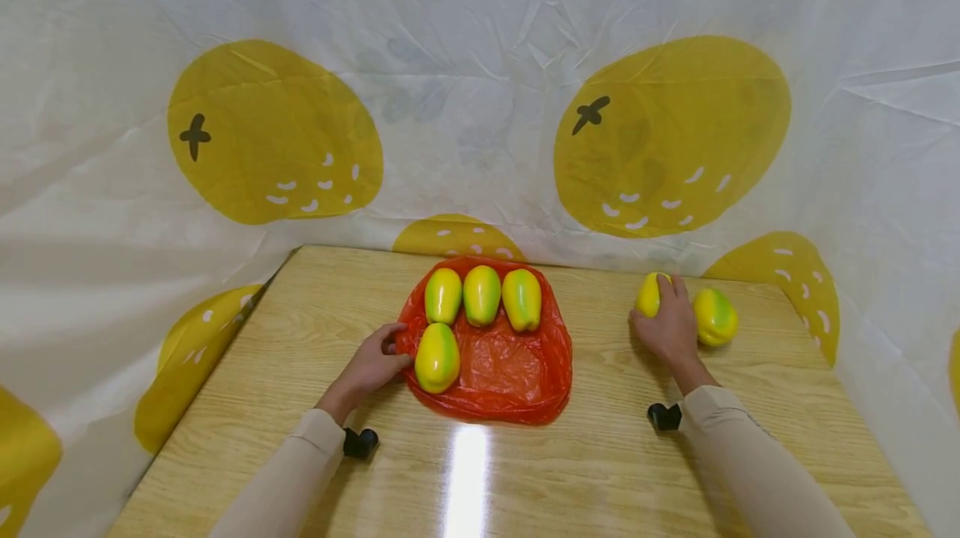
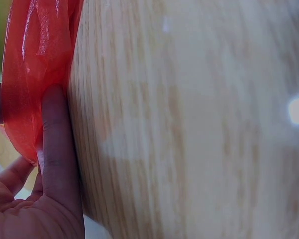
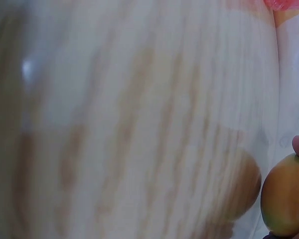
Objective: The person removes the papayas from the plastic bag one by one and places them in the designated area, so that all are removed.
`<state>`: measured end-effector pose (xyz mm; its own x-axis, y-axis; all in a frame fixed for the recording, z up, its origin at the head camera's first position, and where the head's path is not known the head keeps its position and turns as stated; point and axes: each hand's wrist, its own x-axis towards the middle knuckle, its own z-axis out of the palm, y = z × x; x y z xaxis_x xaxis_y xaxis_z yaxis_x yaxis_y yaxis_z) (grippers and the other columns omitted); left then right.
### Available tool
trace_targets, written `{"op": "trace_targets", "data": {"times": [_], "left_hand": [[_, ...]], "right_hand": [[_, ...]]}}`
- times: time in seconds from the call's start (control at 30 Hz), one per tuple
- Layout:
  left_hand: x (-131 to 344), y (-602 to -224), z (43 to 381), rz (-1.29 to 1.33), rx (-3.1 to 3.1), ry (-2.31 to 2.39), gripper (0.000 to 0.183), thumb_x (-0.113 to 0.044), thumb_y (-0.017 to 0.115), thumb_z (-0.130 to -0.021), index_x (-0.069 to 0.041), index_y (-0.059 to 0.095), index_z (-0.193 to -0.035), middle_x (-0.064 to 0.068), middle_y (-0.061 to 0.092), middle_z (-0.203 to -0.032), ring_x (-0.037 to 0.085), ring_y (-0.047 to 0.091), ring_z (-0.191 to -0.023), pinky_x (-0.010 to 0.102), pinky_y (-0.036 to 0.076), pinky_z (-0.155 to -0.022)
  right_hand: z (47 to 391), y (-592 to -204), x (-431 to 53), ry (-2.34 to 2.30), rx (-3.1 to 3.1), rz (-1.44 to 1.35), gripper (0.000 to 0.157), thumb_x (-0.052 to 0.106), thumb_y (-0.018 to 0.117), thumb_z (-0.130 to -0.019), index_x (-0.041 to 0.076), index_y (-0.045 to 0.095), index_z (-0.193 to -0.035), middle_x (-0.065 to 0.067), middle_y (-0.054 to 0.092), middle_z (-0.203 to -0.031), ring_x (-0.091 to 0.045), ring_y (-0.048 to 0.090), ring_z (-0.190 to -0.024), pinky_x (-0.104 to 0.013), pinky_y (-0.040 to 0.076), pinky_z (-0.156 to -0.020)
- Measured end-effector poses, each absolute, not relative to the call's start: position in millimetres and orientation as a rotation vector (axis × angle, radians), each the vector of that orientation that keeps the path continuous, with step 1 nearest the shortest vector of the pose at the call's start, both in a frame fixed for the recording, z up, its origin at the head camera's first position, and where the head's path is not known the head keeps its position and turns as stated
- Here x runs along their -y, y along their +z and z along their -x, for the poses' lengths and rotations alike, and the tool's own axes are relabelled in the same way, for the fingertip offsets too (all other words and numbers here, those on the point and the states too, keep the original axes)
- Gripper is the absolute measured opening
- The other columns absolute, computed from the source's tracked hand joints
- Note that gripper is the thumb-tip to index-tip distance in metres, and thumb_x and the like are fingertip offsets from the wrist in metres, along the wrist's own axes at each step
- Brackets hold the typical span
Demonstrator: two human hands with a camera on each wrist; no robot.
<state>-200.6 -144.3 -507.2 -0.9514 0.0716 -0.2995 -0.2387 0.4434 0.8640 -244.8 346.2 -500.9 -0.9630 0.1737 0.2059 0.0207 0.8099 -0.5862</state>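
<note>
A red plastic bag point(image 1: 498, 363) lies spread open on the wooden table, its edge raised all round. Three glossy yellow-green papayas point(image 1: 482, 295) line its far side, and another papaya point(image 1: 437, 358) sits nearer, at its left. My left hand point(image 1: 378, 359) pinches the bag's left rim, one finger point(image 2: 60, 144) along the outside in the left wrist view. Off to the right, my right hand point(image 1: 667, 323) grips a papaya point(image 1: 648, 296) from above, partly hidden by the fingers. Close beside that hand lies one more papaya point(image 1: 716, 317).
The wooden table point(image 1: 592, 463) ends at a white cloth backdrop point(image 1: 465, 121) printed with big yellow fruits. This cloth also hangs along both sides. Dark wrist mounts point(image 1: 361, 443) sit under both sleeves. A bright light reflection shows on the table's front part.
</note>
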Motion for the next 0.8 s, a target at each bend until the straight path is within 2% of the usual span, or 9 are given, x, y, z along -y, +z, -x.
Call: {"op": "trace_targets", "data": {"times": [0.8], "left_hand": [[143.2,-508.6,201.4,0.144,-2.411,1.507,0.064,-0.016,0.069,-0.094,-0.010,0.045,-0.153,0.018,0.056,-0.133,0.029,0.055,-0.116,0.028,0.053,-0.090]], "right_hand": [[243.4,-500.6,-345.2,0.899,2.767,0.145,0.082,0.017,0.067,-0.088,-0.010,0.030,-0.157,-0.036,0.021,-0.164,-0.058,0.030,-0.146,-0.070,0.028,-0.118]]}}
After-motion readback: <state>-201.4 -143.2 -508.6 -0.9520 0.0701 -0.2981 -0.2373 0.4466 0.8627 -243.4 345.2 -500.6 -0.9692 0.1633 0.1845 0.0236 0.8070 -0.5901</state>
